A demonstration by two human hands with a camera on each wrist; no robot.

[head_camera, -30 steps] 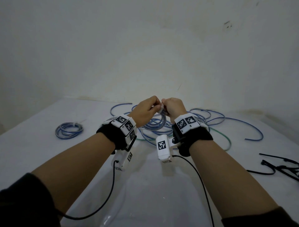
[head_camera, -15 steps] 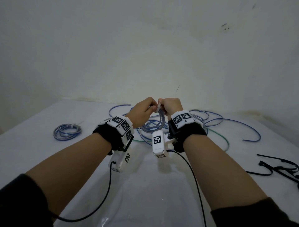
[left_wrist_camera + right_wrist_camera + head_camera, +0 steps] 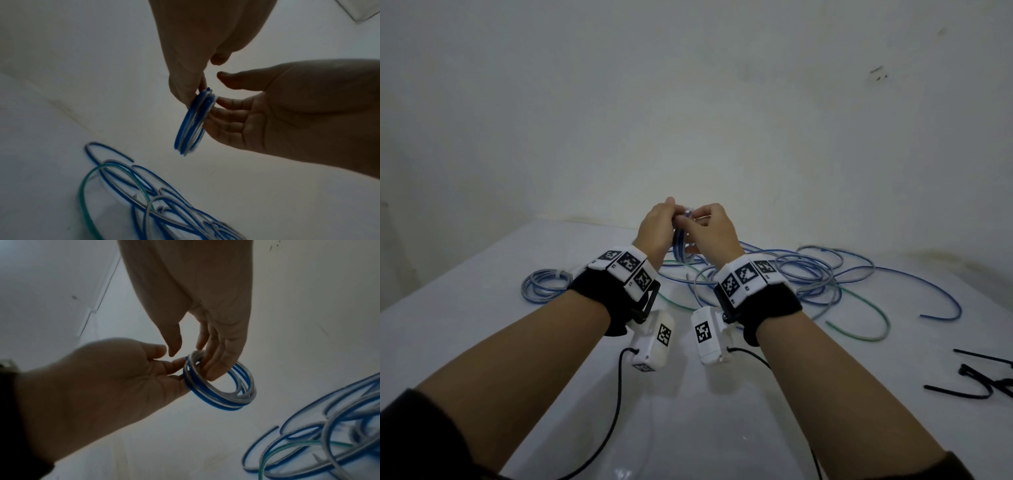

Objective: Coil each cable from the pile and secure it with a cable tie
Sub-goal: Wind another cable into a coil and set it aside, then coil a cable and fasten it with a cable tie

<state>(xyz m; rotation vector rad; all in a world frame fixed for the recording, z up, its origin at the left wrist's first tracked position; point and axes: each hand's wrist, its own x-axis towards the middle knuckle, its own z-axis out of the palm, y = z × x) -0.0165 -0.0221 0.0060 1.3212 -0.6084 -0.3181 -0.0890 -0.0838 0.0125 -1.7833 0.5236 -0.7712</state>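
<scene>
A small coil of blue and clear cable [image 3: 680, 242] hangs between both raised hands above the table. My left hand [image 3: 671, 214] pinches its top edge; in the left wrist view the left fingers [image 3: 185, 91] lie against the coil [image 3: 191, 125]. My right hand [image 3: 697, 224] has its fingers [image 3: 213, 365] hooked through the ring [image 3: 218, 395], thumb a little apart. The left hand's fingers [image 3: 174, 363] touch the ring's outer side. Whether a tie is on this coil I cannot tell.
A loose pile of blue, clear and green cables [image 3: 808, 274] lies on the white table [image 3: 482, 325] behind the wrists. A tied coil [image 3: 544, 284] lies at the left. Black cable ties [image 3: 976, 380] lie at the right edge. A wall stands close behind.
Both hands have lifted the coil higher, away from the pile. The right thumb has come off the coil while its fingers stay through the ring.
</scene>
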